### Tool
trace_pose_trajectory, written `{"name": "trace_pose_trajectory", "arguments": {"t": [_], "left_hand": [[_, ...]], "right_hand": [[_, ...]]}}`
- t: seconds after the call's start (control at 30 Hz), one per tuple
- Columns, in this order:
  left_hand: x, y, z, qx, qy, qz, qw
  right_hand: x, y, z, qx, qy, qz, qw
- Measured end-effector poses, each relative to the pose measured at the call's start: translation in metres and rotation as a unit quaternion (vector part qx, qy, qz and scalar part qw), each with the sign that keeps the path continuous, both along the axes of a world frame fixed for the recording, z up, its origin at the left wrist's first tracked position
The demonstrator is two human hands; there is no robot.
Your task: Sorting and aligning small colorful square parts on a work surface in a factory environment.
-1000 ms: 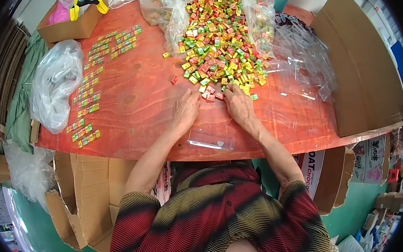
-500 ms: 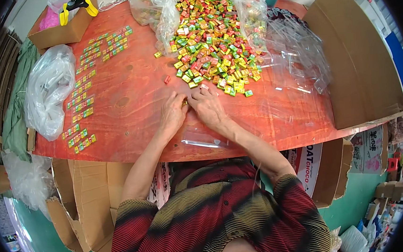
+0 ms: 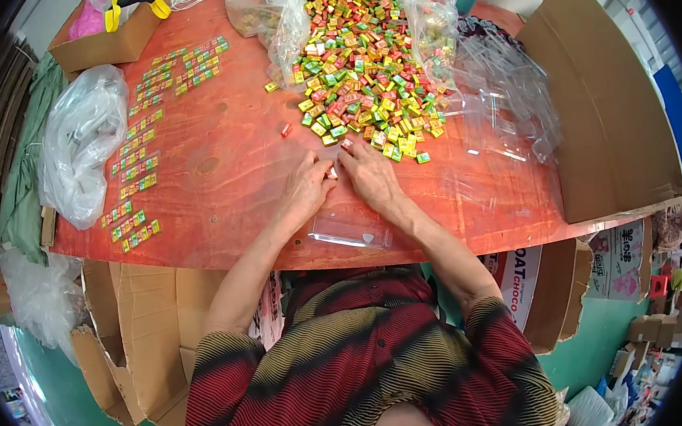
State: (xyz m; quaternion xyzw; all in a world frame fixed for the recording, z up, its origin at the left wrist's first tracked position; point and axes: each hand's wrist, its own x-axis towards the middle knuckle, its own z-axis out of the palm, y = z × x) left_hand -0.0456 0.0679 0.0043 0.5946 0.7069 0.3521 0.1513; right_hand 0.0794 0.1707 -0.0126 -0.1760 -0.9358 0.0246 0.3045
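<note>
Head view showed box rows (image 3: 141, 139) spaced apart, perhaps to keep sets distinct. The left hand (image 3: 305, 187) pinched a small red-and-white box (image 3: 331, 173); the right hand (image 3: 371, 177) curled alongside, its grip unclear, near the loose pile (image 3: 370, 70), apparently placed within reach.

packets (image 3: 364, 93) too tiny to read, plastic bag (image 3: 292, 37) cropped above, shirt (image 3: 322, 375) cropped below

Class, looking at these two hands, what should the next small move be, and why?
Probably the right hand should draw the red piece by its fingers toward the left hand, which appears to hold one small piece; similar pieces lie in rows on the left.
</note>
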Motion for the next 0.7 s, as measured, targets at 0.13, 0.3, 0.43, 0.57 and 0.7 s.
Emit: {"name": "trace_pose_trajectory", "arguments": {"t": [0.13,0.3,0.43,0.57,0.7], "left_hand": [[0.004,-0.003,0.001,0.016,0.017,0.02,1.0],[-0.001,-0.001,0.0,-0.014,0.003,0.014,1.0],[-0.002,-0.009,0.005,-0.039,0.011,0.041,0.998],[-0.006,-0.026,0.005,-0.019,0.032,0.067,0.997],[-0.012,-0.038,0.002,-0.009,0.02,0.101,0.995]], "right_hand": [[-0.004,-0.009,0.002,-0.022,-0.031,-0.041,0.998],[0.001,-0.007,0.006,-0.09,-0.071,-0.089,0.989],[0.001,-0.005,0.012,-0.111,-0.086,-0.167,0.976],[-0.011,-0.004,0.036,-0.124,-0.047,-0.089,0.987],[-0.074,-0.004,0.027,-0.081,0.029,0.035,0.996]]}}
